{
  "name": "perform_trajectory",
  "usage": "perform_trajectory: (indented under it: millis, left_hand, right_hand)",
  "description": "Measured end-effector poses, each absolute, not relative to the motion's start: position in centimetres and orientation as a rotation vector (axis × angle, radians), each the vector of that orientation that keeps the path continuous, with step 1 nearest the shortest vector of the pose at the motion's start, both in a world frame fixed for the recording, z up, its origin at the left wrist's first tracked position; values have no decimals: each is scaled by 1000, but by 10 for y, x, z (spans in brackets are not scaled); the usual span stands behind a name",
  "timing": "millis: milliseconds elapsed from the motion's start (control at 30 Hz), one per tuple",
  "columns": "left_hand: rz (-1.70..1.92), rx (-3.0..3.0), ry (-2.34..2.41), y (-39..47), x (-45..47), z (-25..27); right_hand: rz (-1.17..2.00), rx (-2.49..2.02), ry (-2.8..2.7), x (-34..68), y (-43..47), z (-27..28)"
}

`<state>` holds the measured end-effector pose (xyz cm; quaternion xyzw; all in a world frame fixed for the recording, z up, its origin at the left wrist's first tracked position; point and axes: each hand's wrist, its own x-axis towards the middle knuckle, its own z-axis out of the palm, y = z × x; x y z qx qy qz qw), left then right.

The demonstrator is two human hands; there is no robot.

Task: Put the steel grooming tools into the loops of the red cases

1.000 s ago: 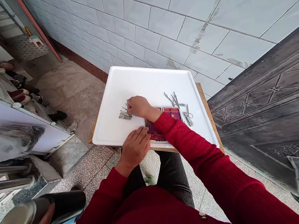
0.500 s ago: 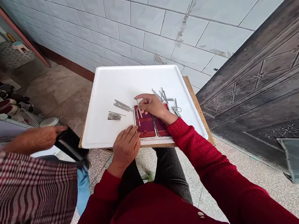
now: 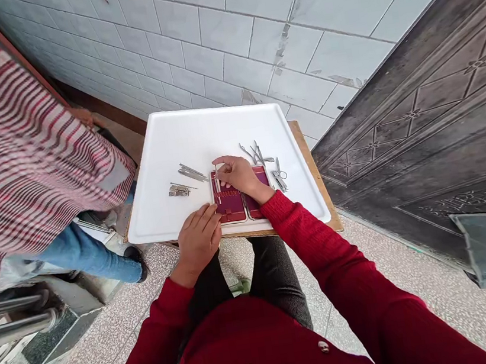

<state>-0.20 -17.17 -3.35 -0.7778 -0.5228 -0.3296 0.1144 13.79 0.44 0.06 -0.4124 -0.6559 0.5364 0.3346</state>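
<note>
An opened manicure case (image 3: 232,212), with a dark red lining and a row of elastic loops, lies near the front edge of a white tray (image 3: 165,138). Above the case's left half, my right hand (image 3: 237,175) pinches a slim metal manicure tool (image 3: 216,176) held upright at the loops. My left hand (image 3: 199,235) lies with fingers stretched, fingertips touching the case's left edge. To the left are several thin metal tools (image 3: 192,172) and a nail clipper (image 3: 178,190). Nippers (image 3: 257,153), small scissors (image 3: 280,171) and another clipper (image 3: 279,183) lie to the right.
The tray stands on a wooden board (image 3: 314,178) over my knees. Close on the left is a person in a checked shawl (image 3: 26,133) and jeans. A tiled wall (image 3: 206,37) rises behind, and a dark carved door (image 3: 413,112) stands on the right.
The person on the left has moved forward past the tray, toward the wall. My view has shifted slightly. Both my hands stay nearly in place, with the slim tool still in my right.
</note>
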Motion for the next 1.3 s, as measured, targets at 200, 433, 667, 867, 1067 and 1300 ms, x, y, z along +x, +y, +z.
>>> perform_trajectory:
  millis: [200, 433, 667, 867, 1067, 1300]
  left_hand:
    - [-968, -2274, -1502, -171, -2, -33]
    - [-974, -2279, -1510, -172, -2, -33]
    - [-959, -2288, -1539, -173, -3, -36]
    - [-968, -2280, -1528, -173, -3, -38]
    - [-959, -2272, -1525, -173, -4, -38]
    - [-976, -2310, -1550, -174, -4, -38]
  right_hand:
    - [1173, -1158, -1929, 139, 2, 1]
    - [872, -1205, -2095, 141, -4, 3]
    - [669, -1228, -2183, 138, -12, 5]
    - [530, -1260, -2268, 135, -16, 5]
    - [518, -1267, -2274, 136, -16, 5]
    - [585, -1221, -2225, 138, -16, 8]
